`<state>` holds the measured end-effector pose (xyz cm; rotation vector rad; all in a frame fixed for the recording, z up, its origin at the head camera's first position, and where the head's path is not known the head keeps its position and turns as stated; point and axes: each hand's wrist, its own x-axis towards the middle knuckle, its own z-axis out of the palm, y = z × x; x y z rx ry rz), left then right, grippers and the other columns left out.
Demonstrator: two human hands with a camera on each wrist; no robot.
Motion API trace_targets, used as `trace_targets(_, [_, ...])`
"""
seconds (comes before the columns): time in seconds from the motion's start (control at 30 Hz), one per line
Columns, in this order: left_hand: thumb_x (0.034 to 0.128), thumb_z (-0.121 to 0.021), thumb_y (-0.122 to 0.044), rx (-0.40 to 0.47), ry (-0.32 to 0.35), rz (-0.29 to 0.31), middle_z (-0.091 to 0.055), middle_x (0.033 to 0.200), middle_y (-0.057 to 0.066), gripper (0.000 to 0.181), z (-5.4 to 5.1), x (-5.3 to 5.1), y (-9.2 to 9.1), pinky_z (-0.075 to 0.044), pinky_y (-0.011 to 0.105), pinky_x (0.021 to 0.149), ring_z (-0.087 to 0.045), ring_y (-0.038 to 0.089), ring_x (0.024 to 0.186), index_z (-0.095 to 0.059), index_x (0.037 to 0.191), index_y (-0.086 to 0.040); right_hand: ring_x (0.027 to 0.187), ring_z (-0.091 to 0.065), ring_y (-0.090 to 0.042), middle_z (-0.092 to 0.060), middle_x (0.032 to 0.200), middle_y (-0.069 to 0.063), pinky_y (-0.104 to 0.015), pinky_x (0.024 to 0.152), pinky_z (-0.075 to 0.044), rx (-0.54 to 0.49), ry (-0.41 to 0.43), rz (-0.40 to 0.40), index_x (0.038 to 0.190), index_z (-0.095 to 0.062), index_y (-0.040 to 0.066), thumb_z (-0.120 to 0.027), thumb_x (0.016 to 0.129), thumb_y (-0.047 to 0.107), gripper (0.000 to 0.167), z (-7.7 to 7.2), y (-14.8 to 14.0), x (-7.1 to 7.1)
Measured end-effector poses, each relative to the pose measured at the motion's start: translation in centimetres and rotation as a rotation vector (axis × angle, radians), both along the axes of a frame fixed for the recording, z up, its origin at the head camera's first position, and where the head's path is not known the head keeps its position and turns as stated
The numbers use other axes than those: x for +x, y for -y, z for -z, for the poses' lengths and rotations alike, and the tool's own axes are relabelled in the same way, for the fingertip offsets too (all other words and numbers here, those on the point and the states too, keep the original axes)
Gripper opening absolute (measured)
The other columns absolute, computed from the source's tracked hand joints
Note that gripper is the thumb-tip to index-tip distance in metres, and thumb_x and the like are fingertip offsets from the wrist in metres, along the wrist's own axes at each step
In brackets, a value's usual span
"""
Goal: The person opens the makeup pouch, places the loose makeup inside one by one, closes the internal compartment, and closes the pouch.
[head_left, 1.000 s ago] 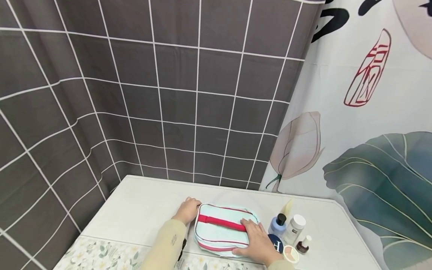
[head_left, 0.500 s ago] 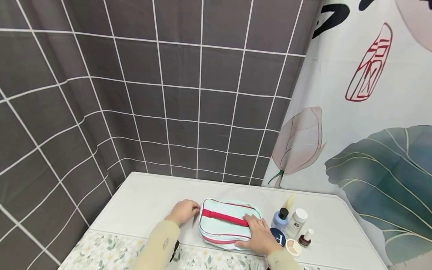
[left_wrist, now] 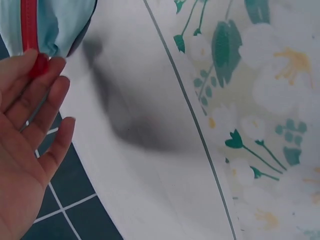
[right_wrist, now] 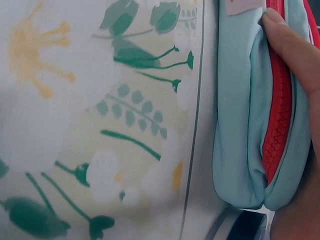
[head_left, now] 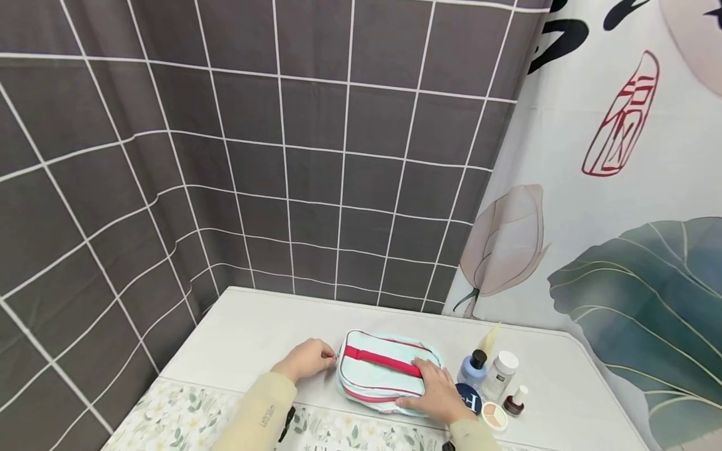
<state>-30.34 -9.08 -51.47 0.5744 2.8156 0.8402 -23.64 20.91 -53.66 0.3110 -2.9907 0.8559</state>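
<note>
A pale blue cosmetic bag [head_left: 375,378] with red piping and a red top strap [head_left: 383,361] lies on the white table. My left hand [head_left: 304,359] is at its left end; in the left wrist view, thumb and forefinger pinch a red zipper tab [left_wrist: 39,66], the other fingers loosely bent. Over the bag's right end, my right hand [head_left: 437,394] holds it, fingers on top and thumb at the front side. The right wrist view has that thumb [right_wrist: 292,47] beside the red zipper [right_wrist: 280,125], whose teeth look closed there.
Right of the bag stand a blue bottle [head_left: 472,369] with a black cap, a white-capped bottle [head_left: 499,376], a dark nail polish bottle [head_left: 514,403], a navy round case [head_left: 469,398], a concealer palette [head_left: 494,416] and a pale tube [head_left: 488,339]. A floral mat [head_left: 180,416] covers the front.
The left hand has drawn slightly away from the bag's left end. The right hand keeps its place on the bag. The whole head view has shifted a little.
</note>
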Motion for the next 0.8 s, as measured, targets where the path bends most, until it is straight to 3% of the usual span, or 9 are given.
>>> trace_targets(0.27, [0.0784, -0.071, -0.018, 0.098, 0.121, 0.065, -0.064, 0.075, -0.007, 0.008, -1.1, 1.1, 0.5, -0.046, 0.026, 0.059, -0.053, 0.009, 0.063, -0.073, 0.082, -0.012, 0.122, -0.039, -0.041, -0.05, 0.127, -0.019, -0.058, 0.103, -0.019, 0.001, 0.014, 0.04, 0.129, -0.048, 0.003, -0.074, 0.066, 0.053, 0.086, -0.5, 0.5, -0.1])
trace_targets(0.57, [0.0736, -0.074, -0.01, 0.164, 0.281, 0.186, -0.069, 0.071, -0.003, 0.007, -1.7, 2.4, 0.3, -0.047, 0.035, 0.075, -0.059, 0.009, 0.066, -0.074, 0.08, -0.008, 0.118, -0.041, -0.042, -0.052, 0.123, -0.018, -0.059, 0.101, -0.021, 0.006, 0.019, 0.059, 0.125, -0.05, 0.003, -0.075, 0.065, 0.052, 0.082, -0.4, 0.6, -0.6])
trace_targets(0.7, [0.072, -0.075, -0.009, 0.161, 0.282, 0.221, -0.069, 0.071, -0.002, 0.008, -1.8, 2.7, -0.1, -0.047, 0.034, 0.08, -0.061, 0.007, 0.067, -0.074, 0.08, -0.007, 0.118, -0.041, -0.041, -0.052, 0.123, -0.017, -0.059, 0.101, -0.02, 0.011, 0.023, 0.068, 0.125, -0.05, 0.005, -0.074, 0.065, 0.054, 0.081, -0.3, 0.6, -0.6])
trace_targets(0.8, [0.0705, -0.076, -0.009, 0.14, 0.273, 0.227, -0.069, 0.069, -0.002, 0.007, -1.9, 2.8, -0.6, -0.047, 0.029, 0.076, -0.058, 0.005, 0.064, -0.074, 0.077, -0.008, 0.119, -0.04, -0.042, -0.051, 0.124, -0.017, -0.059, 0.101, -0.019, 0.015, 0.021, 0.073, 0.126, -0.05, 0.004, -0.074, 0.065, 0.055, 0.083, -0.2, 0.5, -0.6])
